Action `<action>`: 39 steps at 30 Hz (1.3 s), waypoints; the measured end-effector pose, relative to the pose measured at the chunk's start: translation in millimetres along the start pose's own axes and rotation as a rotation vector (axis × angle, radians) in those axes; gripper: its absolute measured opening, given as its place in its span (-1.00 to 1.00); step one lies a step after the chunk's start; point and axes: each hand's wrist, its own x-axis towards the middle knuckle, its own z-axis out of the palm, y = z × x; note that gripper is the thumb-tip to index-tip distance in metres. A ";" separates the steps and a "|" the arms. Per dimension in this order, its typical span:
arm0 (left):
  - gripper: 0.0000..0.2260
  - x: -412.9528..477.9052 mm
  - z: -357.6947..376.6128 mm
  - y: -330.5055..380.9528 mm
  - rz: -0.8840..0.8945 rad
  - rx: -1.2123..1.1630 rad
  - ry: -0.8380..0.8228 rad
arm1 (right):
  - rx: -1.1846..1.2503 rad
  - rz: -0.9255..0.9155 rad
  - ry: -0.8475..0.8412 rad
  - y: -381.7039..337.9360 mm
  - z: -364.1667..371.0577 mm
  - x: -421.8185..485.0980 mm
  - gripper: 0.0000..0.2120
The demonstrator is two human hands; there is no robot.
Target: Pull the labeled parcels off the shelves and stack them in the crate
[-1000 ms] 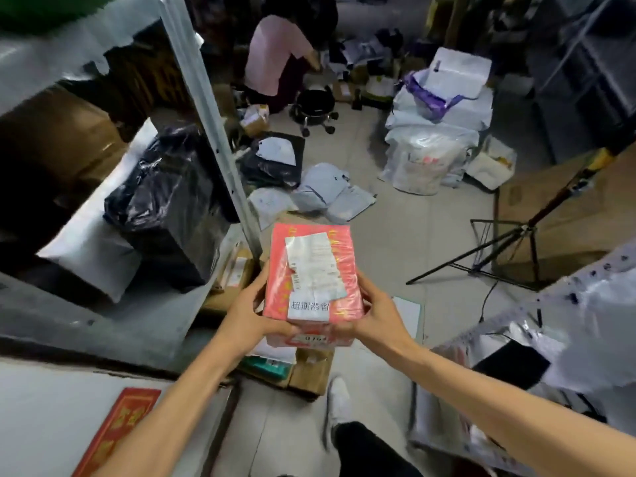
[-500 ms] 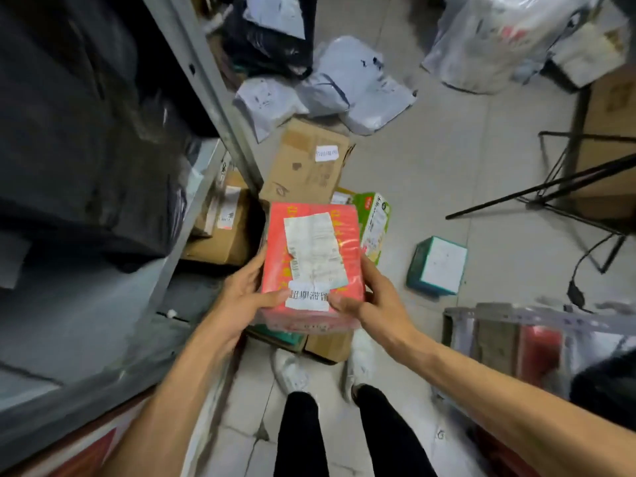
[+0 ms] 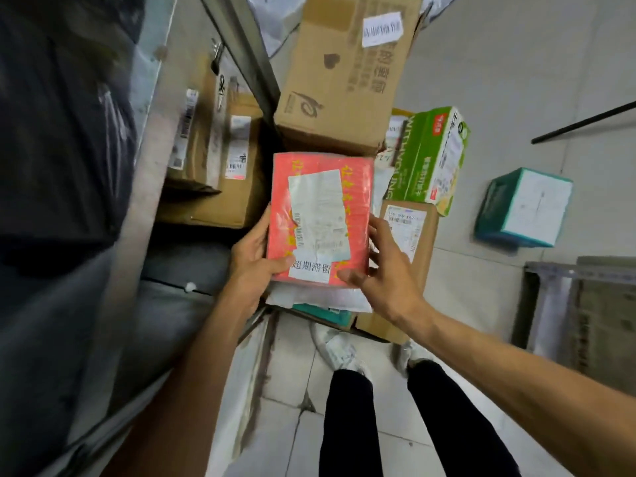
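The person holds a red parcel (image 3: 358,201) in both hands, flat, with its face up. The parcel is in the air over a pile of boxes on the floor (image 3: 499,80), just beside the metal post of the shelf (image 3: 241,46). I cannot tell if it touches the white packet under it.

The left hand (image 3: 254,263) grasps the left edge of the parcel, with the thumb on top at the near left corner. The right hand (image 3: 385,270) grasps the right edge. Its thumb presses on the near right corner and its fingers, a little spread, lie along the side.

A white label (image 3: 318,208) is stuck on the middle of the parcel. A white strip (image 3: 311,270) with printed characters is at the near edge, between the two thumbs.

Behind the parcel lies a big brown box (image 3: 344,74). A green box (image 3: 430,156) is at the right of it, tilted, and a teal box (image 3: 523,208) lies alone on the floor further right. More brown boxes (image 3: 220,173) stand on the low level of the shelf. The person's legs (image 3: 351,425) in black trousers stand at the near side of the pile.
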 end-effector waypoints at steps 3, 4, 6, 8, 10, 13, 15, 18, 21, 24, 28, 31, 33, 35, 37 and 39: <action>-0.19 0.6 -4.0 -2.3 -0.006 0.013 0.008 | 0.012 0.008 -0.011 -2.1 2.0 -4.2 -0.23; -0.19 0.6 -4.5 -1.2 -0.005 0.022 0.012 | 0.013 0.012 -0.007 -3.4 2.8 -4.9 -0.23; -0.18 0.3 -4.9 2.0 -0.010 0.039 0.011 | 0.012 0.030 0.003 -7.1 4.1 -7.1 -0.22; -0.18 -0.1 -4.9 3.8 -0.024 0.050 0.019 | 0.000 0.054 0.013 -8.7 3.2 -9.0 -0.20; -0.18 -1.8 -4.8 4.6 -0.032 0.054 0.028 | -0.033 0.075 0.006 -9.7 -0.6 -8.7 -0.19; -0.17 -4.7 -2.5 4.5 -0.023 0.075 0.046 | -0.101 0.096 -0.021 -12.9 -8.5 -7.0 -0.22; -0.18 -7.1 0.3 6.8 -0.020 0.099 0.067 | -0.162 0.099 -0.043 -15.4 -12.3 -6.5 -0.24; -0.21 -10.0 2.6 11.8 -0.028 0.153 0.098 | -0.257 0.110 -0.077 -22.5 -15.7 -7.5 -0.26; -0.26 -15.0 2.5 17.1 -0.058 0.274 0.136 | -0.377 0.147 -0.129 -33.3 -22.6 -11.4 -0.31; -0.35 -27.7 0.7 31.3 -0.061 0.581 0.169 | -0.547 0.174 -0.185 -53.0 -35.8 -20.6 -0.35; -0.44 -57.1 2.1 75.3 -0.011 0.744 0.051 | -0.871 0.148 -0.313 -100.5 -62.4 -37.1 -0.40; -0.56 -87.4 7.5 129.2 0.000 0.832 -0.060 | -1.009 0.075 -0.382 -159.2 -90.1 -55.1 -0.40; -0.61 -111.1 12.8 170.1 0.044 0.913 -0.100 | -1.068 0.026 -0.402 -209.3 -109.4 -74.7 -0.38; -0.66 -134.8 19.5 214.8 0.110 0.992 -0.125 | -1.159 -0.007 -0.404 -258.5 -127.5 -97.9 -0.44; -0.72 -158.2 26.2 259.4 0.182 1.049 -0.148 | -1.260 -0.016 -0.426 -304.2 -142.8 -122.9 -0.56; -0.75 -181.4 33.3 302.8 0.249 1.124 -0.166 | -1.347 -0.019 -0.418 -344.8 -156.9 -149.0 -0.56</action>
